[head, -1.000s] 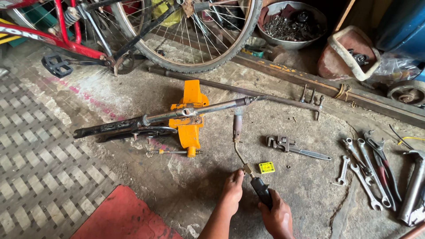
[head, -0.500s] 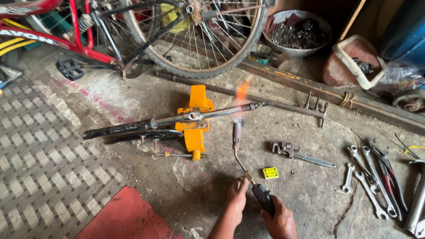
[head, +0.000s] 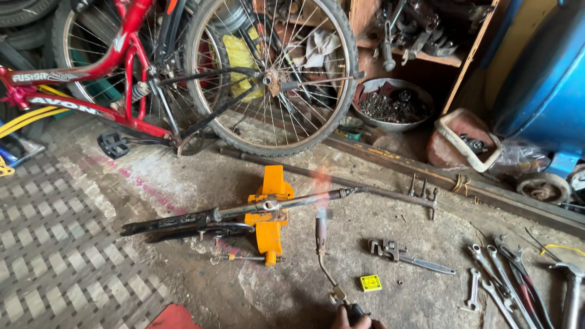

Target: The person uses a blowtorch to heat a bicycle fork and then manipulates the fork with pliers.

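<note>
Orange flame (head: 321, 183) licks up from our gas torch (head: 321, 234) onto the steel tube (head: 286, 202) clamped in the orange vise (head: 269, 225) at the middle of the concrete floor (head: 183, 286). We hold the torch by its black handle at the bottom edge of the view; only the top of one hand (head: 352, 320) shows there, its fingers wrapped around the handle, and we cannot tell which hand it is or where the other one lies. We judge the heating step to be under way, with the flame playing on the tube just right of the vise. By our reading, the next move calls for a steady nozzle on that spot. A pipe wrench (head: 405, 256) and a small yellow box (head: 370, 283) lie near the torch, spanners (head: 487, 280) toward the right edge, a red bicycle (head: 122, 79) behind.
</note>
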